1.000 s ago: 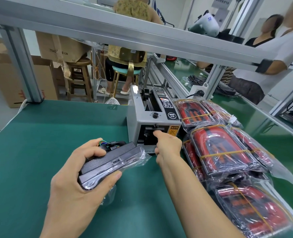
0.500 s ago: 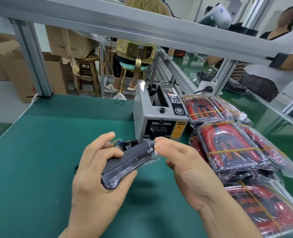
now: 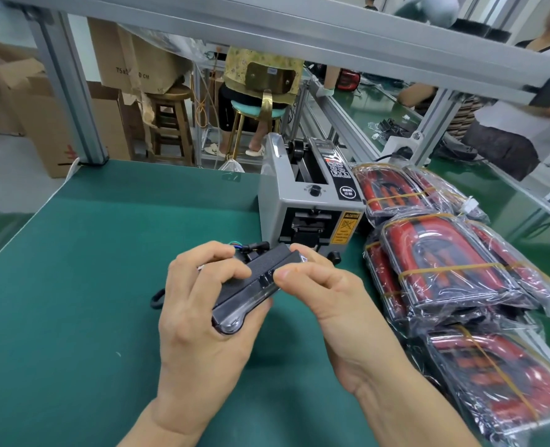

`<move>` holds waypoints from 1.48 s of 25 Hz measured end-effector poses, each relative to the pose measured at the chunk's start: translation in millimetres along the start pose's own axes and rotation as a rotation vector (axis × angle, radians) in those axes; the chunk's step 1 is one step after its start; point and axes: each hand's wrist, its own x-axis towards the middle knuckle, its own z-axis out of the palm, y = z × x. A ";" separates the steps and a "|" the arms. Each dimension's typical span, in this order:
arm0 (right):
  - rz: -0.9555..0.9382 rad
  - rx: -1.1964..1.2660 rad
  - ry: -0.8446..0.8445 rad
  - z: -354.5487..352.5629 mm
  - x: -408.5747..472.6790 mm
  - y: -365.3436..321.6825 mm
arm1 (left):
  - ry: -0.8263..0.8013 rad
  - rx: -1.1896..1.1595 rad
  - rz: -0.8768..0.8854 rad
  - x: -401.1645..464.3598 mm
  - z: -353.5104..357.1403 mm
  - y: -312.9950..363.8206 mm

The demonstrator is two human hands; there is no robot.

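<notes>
- The left hand [image 3: 199, 321] wraps around a black part [image 3: 251, 285], thumb under its near end and fingers curled over the top. It holds the part in the air above the green table [image 3: 90, 253], just in front of the tape machine [image 3: 299, 201].
- The part sits inside a clear bag [image 3: 260, 296]. A short bunch of wires [image 3: 251, 246] sticks out at the far end, close to the left fingertips.
- The right hand [image 3: 328, 295] pinches the far end of the bag between thumb [image 3: 286, 274] and forefinger, the other fingers loosely curled below.
- The step in hand looks like folding the loose bag end flat against the part and fixing it down. Whether a strip of tape lies under the thumb cannot be told.
- To do it well, the left hand should hold firm and level, so the part does not twist while the right hand presses.
- The right thumb should smooth from the fold outward in 1 stroke, leaving no wrinkle or trapped air.
- The wires should be kept clear of the fold, or they may get pinched or stuck.
- The bagged red lamps [image 3: 444, 269] piled at the right probably show the finish to match: tight wrap, flat ends.
</notes>
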 end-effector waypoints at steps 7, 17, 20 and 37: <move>-0.029 -0.032 0.015 1.3 0.3 0.7 | -0.018 -0.026 0.018 0.7 1.2 0.2; -0.097 -0.112 0.068 5.1 -1.6 3.9 | -0.050 -0.007 0.022 -2.1 0.9 -1.1; -0.121 -0.155 0.081 4.7 -1.7 5.7 | -0.049 0.019 0.043 -2.6 0.7 -0.6; -0.319 -0.296 0.220 11.1 8.7 24.9 | -0.053 0.002 0.031 -1.6 -5.5 -2.7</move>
